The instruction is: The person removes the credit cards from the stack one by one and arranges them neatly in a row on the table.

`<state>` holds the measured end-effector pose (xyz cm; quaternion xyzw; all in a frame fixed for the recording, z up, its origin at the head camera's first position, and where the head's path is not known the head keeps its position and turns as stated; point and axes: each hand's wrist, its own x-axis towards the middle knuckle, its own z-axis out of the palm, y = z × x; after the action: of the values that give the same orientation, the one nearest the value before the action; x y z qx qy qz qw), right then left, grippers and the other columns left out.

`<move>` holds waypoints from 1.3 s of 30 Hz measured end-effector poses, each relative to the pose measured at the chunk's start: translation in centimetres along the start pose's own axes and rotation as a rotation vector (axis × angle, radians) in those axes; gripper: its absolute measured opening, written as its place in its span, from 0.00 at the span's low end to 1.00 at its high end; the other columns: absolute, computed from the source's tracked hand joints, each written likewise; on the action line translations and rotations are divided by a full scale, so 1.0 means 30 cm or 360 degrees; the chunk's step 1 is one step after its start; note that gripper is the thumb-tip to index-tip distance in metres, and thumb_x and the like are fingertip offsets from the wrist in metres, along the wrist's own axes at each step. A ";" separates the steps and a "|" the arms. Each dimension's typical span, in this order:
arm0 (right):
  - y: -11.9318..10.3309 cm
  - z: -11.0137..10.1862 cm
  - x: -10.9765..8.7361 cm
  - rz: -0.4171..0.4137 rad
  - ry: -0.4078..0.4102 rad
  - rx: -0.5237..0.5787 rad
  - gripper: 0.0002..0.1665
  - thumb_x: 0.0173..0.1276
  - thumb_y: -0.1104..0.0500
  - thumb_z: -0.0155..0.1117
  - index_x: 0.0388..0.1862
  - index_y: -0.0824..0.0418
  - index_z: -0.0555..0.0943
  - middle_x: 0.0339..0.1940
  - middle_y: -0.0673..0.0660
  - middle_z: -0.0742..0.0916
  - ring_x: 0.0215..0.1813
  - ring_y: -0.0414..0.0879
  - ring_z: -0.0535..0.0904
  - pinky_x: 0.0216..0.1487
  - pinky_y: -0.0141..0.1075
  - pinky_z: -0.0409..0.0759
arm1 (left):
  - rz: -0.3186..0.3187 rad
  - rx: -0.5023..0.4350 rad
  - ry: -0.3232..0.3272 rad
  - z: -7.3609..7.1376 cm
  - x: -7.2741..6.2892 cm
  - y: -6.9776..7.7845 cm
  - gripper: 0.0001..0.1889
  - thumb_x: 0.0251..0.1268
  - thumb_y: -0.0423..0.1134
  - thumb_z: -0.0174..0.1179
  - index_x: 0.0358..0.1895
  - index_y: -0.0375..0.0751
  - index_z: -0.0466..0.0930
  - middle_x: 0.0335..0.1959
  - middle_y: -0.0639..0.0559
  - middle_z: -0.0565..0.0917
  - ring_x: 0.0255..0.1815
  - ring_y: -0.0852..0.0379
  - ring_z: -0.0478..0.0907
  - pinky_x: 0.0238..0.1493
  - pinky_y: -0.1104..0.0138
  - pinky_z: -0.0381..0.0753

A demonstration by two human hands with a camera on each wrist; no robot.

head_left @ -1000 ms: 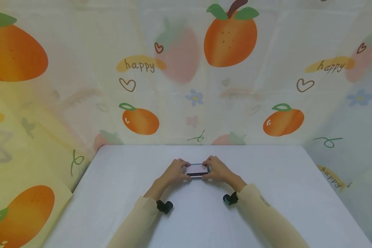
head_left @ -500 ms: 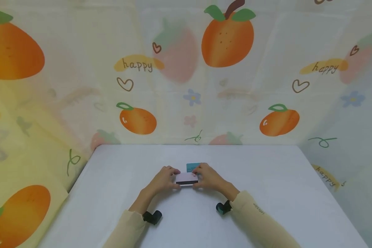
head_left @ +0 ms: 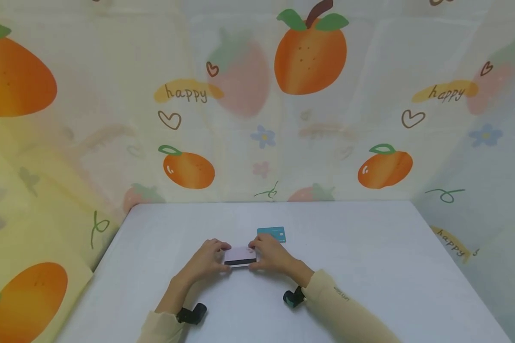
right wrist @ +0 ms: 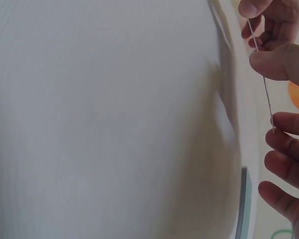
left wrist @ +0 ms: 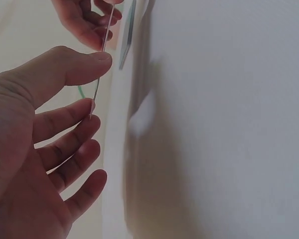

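Both hands hold one pale pinkish-white bank card (head_left: 240, 255) with a black magnetic stripe along its near side. The left hand (head_left: 202, 261) pinches its left end between thumb and fingertips, while the right hand (head_left: 272, 253) grips the right end the same way. In the left wrist view the card (left wrist: 97, 89) appears edge-on, a thin line raised off the table. A teal card (head_left: 278, 233) with a chip lies on the table just behind the right hand, which covers part of its near left corner.
A white-covered table (head_left: 347, 267) spreads around the hands. Behind it hangs a cloth (head_left: 240, 133) printed with oranges, strawberries and hearts, which also covers the left and right sides. Each wrist wears a small black camera (head_left: 192, 314) below a cream sleeve (head_left: 347, 305).
Both hands have carried the pale card leftward and nearer the person, off the teal card, which was mostly hidden beneath and now lies uncovered behind. The head view has shifted slightly.
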<state>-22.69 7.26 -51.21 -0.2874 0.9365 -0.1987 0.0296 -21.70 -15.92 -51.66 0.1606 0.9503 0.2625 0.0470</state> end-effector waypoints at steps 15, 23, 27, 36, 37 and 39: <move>-0.118 0.096 0.064 -0.0020 -0.0063 -0.0069 0.31 0.53 0.40 0.75 0.53 0.53 0.83 0.44 0.47 0.81 0.44 0.38 0.71 0.46 0.29 0.73 | -0.0104 0.0020 0.0001 -0.061 -0.110 -0.096 0.26 0.41 0.39 0.76 0.50 0.45 0.82 0.46 0.52 0.82 0.50 0.51 0.74 0.53 0.54 0.74; -0.188 0.124 0.081 -0.0020 -0.0085 -0.0103 0.31 0.54 0.39 0.73 0.53 0.53 0.82 0.44 0.46 0.80 0.44 0.38 0.70 0.44 0.28 0.71 | -0.0139 0.0046 -0.0015 -0.089 -0.151 -0.140 0.27 0.40 0.39 0.76 0.50 0.44 0.82 0.47 0.51 0.83 0.51 0.49 0.74 0.54 0.50 0.74; -0.229 0.137 0.094 -0.0053 -0.0088 -0.0169 0.31 0.55 0.38 0.72 0.53 0.52 0.82 0.44 0.46 0.80 0.44 0.38 0.70 0.44 0.27 0.70 | -0.0192 0.0028 -0.0045 -0.105 -0.181 -0.166 0.28 0.40 0.40 0.76 0.51 0.45 0.82 0.49 0.51 0.82 0.51 0.49 0.73 0.53 0.50 0.74; -0.310 0.192 0.124 -0.0054 -0.0098 -0.0223 0.31 0.56 0.34 0.70 0.55 0.48 0.81 0.44 0.43 0.80 0.44 0.36 0.70 0.42 0.26 0.69 | -0.0192 0.0008 -0.0058 -0.148 -0.245 -0.239 0.28 0.40 0.40 0.76 0.51 0.45 0.81 0.49 0.51 0.82 0.51 0.49 0.72 0.52 0.51 0.74; -0.316 0.197 0.127 -0.0050 -0.0099 -0.0233 0.31 0.56 0.34 0.69 0.55 0.47 0.81 0.44 0.43 0.80 0.44 0.36 0.70 0.42 0.26 0.69 | -0.0191 0.0009 -0.0058 -0.150 -0.249 -0.246 0.28 0.40 0.40 0.76 0.51 0.45 0.81 0.49 0.51 0.82 0.51 0.48 0.72 0.52 0.52 0.74; -0.330 0.206 0.131 -0.0048 -0.0093 -0.0258 0.31 0.55 0.34 0.69 0.54 0.47 0.82 0.44 0.43 0.80 0.43 0.36 0.70 0.41 0.26 0.68 | -0.0199 0.0012 -0.0062 -0.154 -0.255 -0.259 0.28 0.39 0.40 0.76 0.51 0.45 0.81 0.49 0.50 0.82 0.52 0.48 0.72 0.52 0.51 0.73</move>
<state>-19.71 -4.59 -52.79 -0.3087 0.9438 -0.1142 0.0304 -17.46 -26.97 -51.65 0.1061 0.9584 0.2523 0.0813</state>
